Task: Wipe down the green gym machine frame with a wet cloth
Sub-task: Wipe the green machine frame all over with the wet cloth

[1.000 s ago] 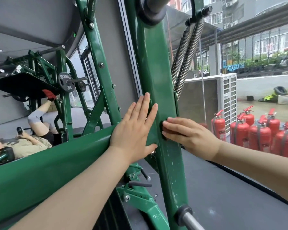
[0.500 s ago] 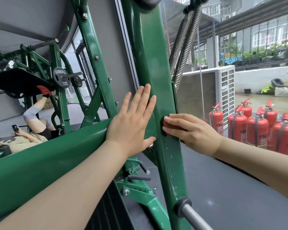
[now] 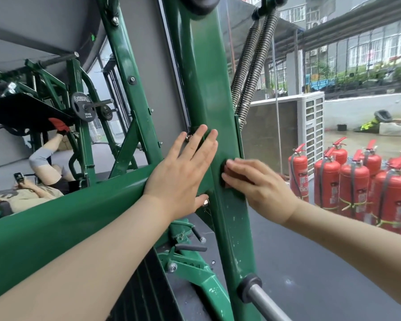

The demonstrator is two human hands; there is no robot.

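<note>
The green machine frame fills the middle of the view, with a tall upright beam (image 3: 208,89) and a thick sloping beam (image 3: 56,223) that meet at a bolted joint. My left hand (image 3: 181,177) lies flat on that joint, fingers straight and spread. My right hand (image 3: 262,188) reaches in from the right and holds a small dark red cloth (image 3: 226,173) against the face of the upright, fingers bent over it. Most of the cloth is hidden under the fingers, and the thumb is out of sight.
Two coil springs (image 3: 252,66) run up just right of the upright. A steel bar (image 3: 264,302) sticks out low on it. Several red fire extinguishers (image 3: 352,188) stand behind glass at right. A person (image 3: 33,195) lies on another green machine at left.
Both hands stay at nearly the same spot on the frame. My right hand is now slightly blurred over the cloth. My view has shifted a little, so the frame sits higher.
</note>
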